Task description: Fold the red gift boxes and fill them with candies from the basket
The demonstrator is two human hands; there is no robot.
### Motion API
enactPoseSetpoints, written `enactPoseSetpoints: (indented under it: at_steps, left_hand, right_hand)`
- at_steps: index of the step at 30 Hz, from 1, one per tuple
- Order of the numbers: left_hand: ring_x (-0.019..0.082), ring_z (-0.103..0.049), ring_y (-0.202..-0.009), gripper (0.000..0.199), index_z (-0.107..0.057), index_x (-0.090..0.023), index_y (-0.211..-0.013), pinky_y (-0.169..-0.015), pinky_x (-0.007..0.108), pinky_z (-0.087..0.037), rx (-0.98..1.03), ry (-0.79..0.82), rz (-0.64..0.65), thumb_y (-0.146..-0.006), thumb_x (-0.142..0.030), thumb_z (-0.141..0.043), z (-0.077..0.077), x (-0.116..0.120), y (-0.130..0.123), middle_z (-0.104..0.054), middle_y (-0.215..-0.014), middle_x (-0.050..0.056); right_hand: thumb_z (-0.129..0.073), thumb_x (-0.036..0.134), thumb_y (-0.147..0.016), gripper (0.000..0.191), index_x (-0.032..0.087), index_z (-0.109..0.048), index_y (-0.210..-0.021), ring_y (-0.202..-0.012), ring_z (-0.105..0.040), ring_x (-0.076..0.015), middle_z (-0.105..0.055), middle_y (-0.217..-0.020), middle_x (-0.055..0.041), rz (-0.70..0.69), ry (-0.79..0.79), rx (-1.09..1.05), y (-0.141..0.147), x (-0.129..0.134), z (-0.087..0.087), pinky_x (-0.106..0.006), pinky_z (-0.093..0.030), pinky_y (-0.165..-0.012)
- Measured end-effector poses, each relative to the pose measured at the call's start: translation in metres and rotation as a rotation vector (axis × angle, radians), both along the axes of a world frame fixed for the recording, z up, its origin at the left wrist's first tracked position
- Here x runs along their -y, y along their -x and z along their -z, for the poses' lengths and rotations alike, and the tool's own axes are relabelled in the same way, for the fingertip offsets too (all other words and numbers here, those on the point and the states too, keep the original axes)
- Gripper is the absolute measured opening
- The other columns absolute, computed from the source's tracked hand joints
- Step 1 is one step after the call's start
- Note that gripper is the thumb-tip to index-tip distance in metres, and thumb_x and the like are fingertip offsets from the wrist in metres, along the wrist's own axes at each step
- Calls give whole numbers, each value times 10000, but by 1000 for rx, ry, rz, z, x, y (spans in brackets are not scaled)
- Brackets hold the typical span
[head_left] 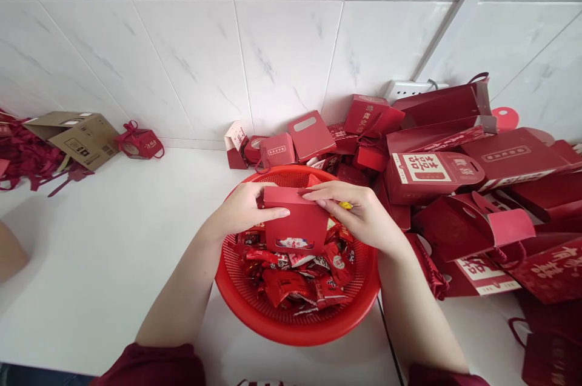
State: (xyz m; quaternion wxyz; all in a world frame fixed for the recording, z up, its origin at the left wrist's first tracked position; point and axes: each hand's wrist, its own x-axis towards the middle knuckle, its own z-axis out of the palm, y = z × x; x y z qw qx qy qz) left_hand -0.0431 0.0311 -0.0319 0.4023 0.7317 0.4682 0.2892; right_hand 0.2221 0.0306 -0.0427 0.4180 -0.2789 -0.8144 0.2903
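Observation:
A small red gift box is held upright over a red plastic basket. My left hand grips the box's left side, its thumb lying across the front. At the top right edge, my right hand has its fingers on the box's flap. Beneath that hand shows a small yellow thing, too covered to name. Several red wrapped sweets fill the basket around and below the box. The inside of the box is hidden from me.
Many red gift boxes are piled on the right and along the tiled wall. A brown cardboard box and a small ribboned box stand at the left on the white table. Another person's arm shows at the left edge.

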Motion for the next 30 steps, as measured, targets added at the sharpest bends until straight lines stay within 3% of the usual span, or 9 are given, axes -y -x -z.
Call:
enactPoseSetpoints:
  at_steps: [5, 9, 11, 13, 17, 19, 22, 26, 30]
  left_hand:
    - [253, -741, -882, 322, -792, -214, -1045, -760, 335, -604, -101, -175, 37, -896, -477, -683, -9, 4, -1, -794, -976, 51]
    - [204, -718, -776, 281, -816, -233, -990, -720, 295, -565, -183, -344, 9, -954, -433, -621, -17, 14, 9, -797, -910, 23]
    - [186, -700, -745, 220, -815, -229, -980, -697, 279, -542, -121, -480, -158, -928, -385, -668, -23, 20, 24, -792, -887, 2]
    - [169, -653, -718, 162, -798, -210, -911, -674, 268, -504, 8, -691, -463, -886, -346, -714, -30, 22, 46, -751, -797, -28]
    - [118, -406, -615, 388, -553, -168, -591, -630, 272, -371, 41, -1031, -985, -877, -409, -655, -50, 0, 96, -375, -559, -47]
    - [122, -400, -653, 417, -521, -171, -615, -673, 274, -352, -224, -888, -1211, -925, -449, -549, -55, -24, 115, -362, -584, -39]
    - [147, -484, -721, 373, -651, -142, -794, -719, 291, -334, -333, -714, -1288, -950, -464, -543, -49, -70, 130, -493, -641, -19]
    - [254, -625, -940, 370, -704, -104, -984, -794, 348, -402, -389, -509, -1349, -1009, -414, -504, -18, -129, 132, -688, -866, 103]
    - [253, -647, -1076, 347, -668, -125, -1155, -950, 457, -513, -390, -344, -1294, -1023, -422, -549, 17, -167, 125, -686, -1139, 120]
  right_hand:
    - [-530, 215, -1026, 243, 239, -765, -1083, -1147, -713, -195, -778, -1168, -46, 24, 55, 1, 2, 3, -1, -389, -575, -1022]
    - [-557, 206, -1014, 221, 244, -731, -1143, -1269, -647, -208, -729, -1287, -51, 20, -53, 27, -1, 11, -9, -406, -535, -1084]
    - [-597, 205, -995, 223, 246, -707, -1185, -1274, -640, -213, -706, -1324, -56, 120, -132, 10, -8, 17, -13, -394, -528, -1085]
    - [-618, 200, -983, 216, 254, -706, -1173, -1136, -704, -198, -747, -1217, -43, 253, -183, -13, -18, 22, -17, -351, -570, -991]
    - [-646, 209, -969, 157, 275, -729, -1085, -861, -745, -174, -787, -993, -6, 462, -257, 5, -35, 27, -22, -299, -590, -756]
    - [-649, 201, -965, 155, 275, -720, -1081, -831, -743, -177, -788, -987, -8, 514, -342, 27, -37, 27, -23, -305, -587, -736]
    - [-634, 163, -968, 187, 266, -696, -1110, -803, -734, -170, -780, -976, -13, 508, -445, 77, -34, 25, -23, -309, -584, -742]
    - [-635, 145, -967, 197, 245, -672, -1133, -798, -711, -160, -753, -944, -18, 447, -468, 134, -31, 22, -22, -306, -560, -737]
    - [-628, 151, -974, 197, 241, -656, -1147, -819, -699, -173, -747, -959, -29, 438, -453, 176, -34, 21, -20, -325, -543, -747]
